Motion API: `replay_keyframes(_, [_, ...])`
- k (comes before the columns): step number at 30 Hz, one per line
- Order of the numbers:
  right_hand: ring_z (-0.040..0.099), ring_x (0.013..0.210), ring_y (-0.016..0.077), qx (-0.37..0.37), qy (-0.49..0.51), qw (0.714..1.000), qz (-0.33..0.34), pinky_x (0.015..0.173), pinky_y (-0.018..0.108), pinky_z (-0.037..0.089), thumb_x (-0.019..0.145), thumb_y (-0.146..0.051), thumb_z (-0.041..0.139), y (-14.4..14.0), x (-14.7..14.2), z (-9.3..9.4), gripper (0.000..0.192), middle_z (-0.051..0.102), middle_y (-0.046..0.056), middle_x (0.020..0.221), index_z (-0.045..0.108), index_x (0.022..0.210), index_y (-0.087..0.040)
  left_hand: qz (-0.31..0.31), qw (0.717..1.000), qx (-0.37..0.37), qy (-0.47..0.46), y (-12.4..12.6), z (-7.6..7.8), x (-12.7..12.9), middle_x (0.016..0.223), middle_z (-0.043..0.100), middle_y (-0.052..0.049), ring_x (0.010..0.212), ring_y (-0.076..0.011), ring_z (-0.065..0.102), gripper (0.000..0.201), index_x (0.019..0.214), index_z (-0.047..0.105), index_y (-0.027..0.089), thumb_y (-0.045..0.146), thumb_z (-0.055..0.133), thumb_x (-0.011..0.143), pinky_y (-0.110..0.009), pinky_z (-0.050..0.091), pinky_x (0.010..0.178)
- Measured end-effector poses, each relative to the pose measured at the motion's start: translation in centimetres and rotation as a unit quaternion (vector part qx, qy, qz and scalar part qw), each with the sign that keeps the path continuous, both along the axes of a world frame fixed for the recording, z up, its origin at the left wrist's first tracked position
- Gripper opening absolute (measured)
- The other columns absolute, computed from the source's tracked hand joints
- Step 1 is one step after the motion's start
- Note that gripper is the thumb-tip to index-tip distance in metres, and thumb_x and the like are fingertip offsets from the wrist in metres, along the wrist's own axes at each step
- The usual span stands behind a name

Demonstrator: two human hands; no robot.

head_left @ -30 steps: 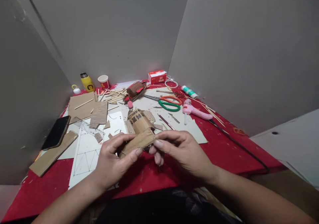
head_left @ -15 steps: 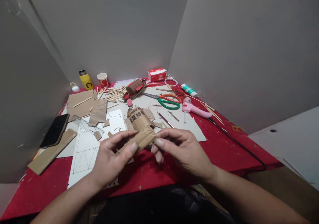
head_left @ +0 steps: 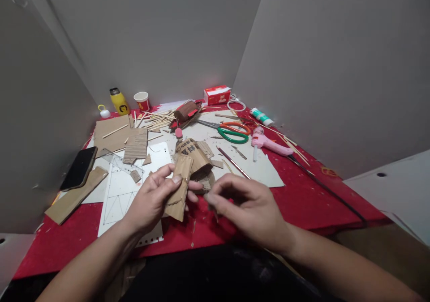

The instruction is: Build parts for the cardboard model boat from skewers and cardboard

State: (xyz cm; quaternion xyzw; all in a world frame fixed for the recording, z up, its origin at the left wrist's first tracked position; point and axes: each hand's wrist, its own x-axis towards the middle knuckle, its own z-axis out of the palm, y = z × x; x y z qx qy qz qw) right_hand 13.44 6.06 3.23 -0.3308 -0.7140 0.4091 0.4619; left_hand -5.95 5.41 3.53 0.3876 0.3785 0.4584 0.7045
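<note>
My left hand (head_left: 151, 200) grips a narrow strip of brown cardboard (head_left: 178, 192) between thumb and fingers. The strip is creased, stands nearly on end and has a rough line across its lower part. To its right, apart from it, my right hand (head_left: 251, 208) has thumb and fingertips pinched together; whatever is between them is too small and blurred to make out. Just beyond the strip lies a curved cardboard piece (head_left: 198, 159) with dark printed characters. A pencil (head_left: 234, 163) and a thin blade (head_left: 238, 152) lie past my right hand.
Scissors (head_left: 233, 134) and a pink glue gun (head_left: 272, 144) lie on the right. Wooden sticks (head_left: 156, 121) and a brown model (head_left: 186, 112) are at the back. On the left are a phone (head_left: 79, 168), a clear ruler (head_left: 122, 164) and a drawn sheet (head_left: 117, 203).
My right hand has let go of the cardboard strip and moved slightly away. My left hand has turned the strip from lying slanted to nearly upright. The view has shifted a little.
</note>
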Motion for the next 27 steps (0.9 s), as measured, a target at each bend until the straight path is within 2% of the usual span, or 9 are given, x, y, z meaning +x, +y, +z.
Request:
replay_keyframes(2, [0.061, 0.058, 0.0111, 0.145, -0.051, 0.987, 0.041, 0.056, 0.021, 0.051, 0.087, -0.018, 0.061, -0.4, -0.2, -0.2, 0.005, 0.066, 0.001, 0.067, 0.062, 0.082, -0.018, 0.023, 1.0, 0.003, 0.017, 0.0, 0.0, 0.1, 0.088, 0.077, -0.01, 0.057, -0.0127, 0.066, 0.023, 0.103, 0.056, 0.016, 0.03, 0.065, 0.086, -0.022, 0.052, 0.054])
replay_keyframes(4, [0.062, 0.063, 0.0125, 0.265, -0.079, 0.957, 0.082, 0.061, 0.023, 0.052, 0.088, -0.013, 0.06, -0.6, -0.4, -0.6, 0.007, 0.069, 0.005, 0.072, 0.063, 0.094, -0.015, 0.044, 0.998, 0.002, 0.04, 0.0, 0.0, 0.1, 0.088, 0.077, -0.009, 0.055, -0.012, 0.064, 0.024, 0.103, 0.056, 0.016, 0.031, 0.065, 0.086, -0.022, 0.051, 0.054])
replay_keyframes(6, [0.064, 0.07, 0.0146, 0.34, -0.099, 0.931, 0.093, 0.065, 0.025, 0.054, 0.088, -0.011, 0.059, -0.6, -0.8, -0.8, 0.013, 0.07, 0.009, 0.078, 0.062, 0.101, -0.011, 0.055, 0.997, 0.002, 0.057, 0.0, -0.2, 0.3, 0.087, 0.077, -0.008, 0.052, -0.0114, 0.062, 0.024, 0.1, 0.056, 0.017, 0.032, 0.066, 0.085, -0.023, 0.051, 0.055])
replay_keyframes(8, [0.064, 0.073, 0.0157, 0.379, -0.121, 0.914, 0.083, 0.067, 0.026, 0.055, 0.088, -0.01, 0.059, -0.4, -1.0, -1.0, 0.016, 0.07, 0.011, 0.081, 0.061, 0.104, -0.009, 0.059, 0.996, 0.007, 0.072, -0.1, -0.3, 0.4, 0.087, 0.077, -0.008, 0.052, -0.0113, 0.062, 0.023, 0.099, 0.056, 0.017, 0.034, 0.065, 0.085, -0.023, 0.05, 0.056])
replay_keyframes(13, [0.061, 0.066, 0.0154, 0.442, -0.15, 0.882, 0.07, 0.061, 0.026, 0.054, 0.088, -0.008, 0.055, 0.0, -1.3, -1.0, 0.012, 0.07, 0.011, 0.077, 0.064, 0.097, -0.009, 0.06, 0.993, 0.022, 0.097, -0.3, -0.4, 0.5, 0.087, 0.077, -0.007, 0.057, -0.0148, 0.066, 0.023, 0.1, 0.054, 0.018, 0.038, 0.06, 0.088, -0.025, 0.05, 0.055])
replay_keyframes(18, [0.064, 0.068, 0.0175, 0.472, -0.165, 0.863, 0.072, 0.062, 0.028, 0.055, 0.087, -0.005, 0.055, 0.2, -1.2, -1.1, 0.011, 0.07, 0.013, 0.077, 0.064, 0.095, -0.006, 0.051, 0.997, -0.001, 0.055, -0.4, -0.1, 0.3, 0.078, 0.074, -0.006, 0.048, -0.0114, 0.059, 0.018, 0.095, 0.051, 0.017, 0.024, 0.061, 0.082, -0.021, 0.046, 0.047])
replay_keyframes(22, [0.065, 0.068, 0.0179, 0.474, -0.144, 0.867, 0.057, 0.063, 0.028, 0.056, 0.087, -0.005, 0.056, 0.3, -1.5, -1.4, 0.009, 0.07, 0.012, 0.075, 0.063, 0.094, -0.005, 0.032, 0.999, -0.011, 0.01, -0.4, 0.1, 0.2, 0.066, 0.066, -0.001, 0.039, -0.0077, 0.046, 0.016, 0.093, 0.049, 0.018, 0.02, 0.057, 0.079, -0.015, 0.03, 0.032])
replay_keyframes(27, [0.066, 0.072, 0.0165, 0.439, -0.13, 0.887, 0.06, 0.068, 0.027, 0.056, 0.087, -0.006, 0.058, 0.0, -2.0, -1.3, 0.006, 0.07, 0.011, 0.076, 0.063, 0.09, -0.008, 0.047, 0.998, -0.001, 0.037, -0.6, 0.2, 0.5, 0.059, 0.057, 0.004, 0.034, -0.0062, 0.036, 0.026, 0.109, 0.052, 0.019, 0.032, 0.055, 0.086, -0.014, 0.025, 0.028])
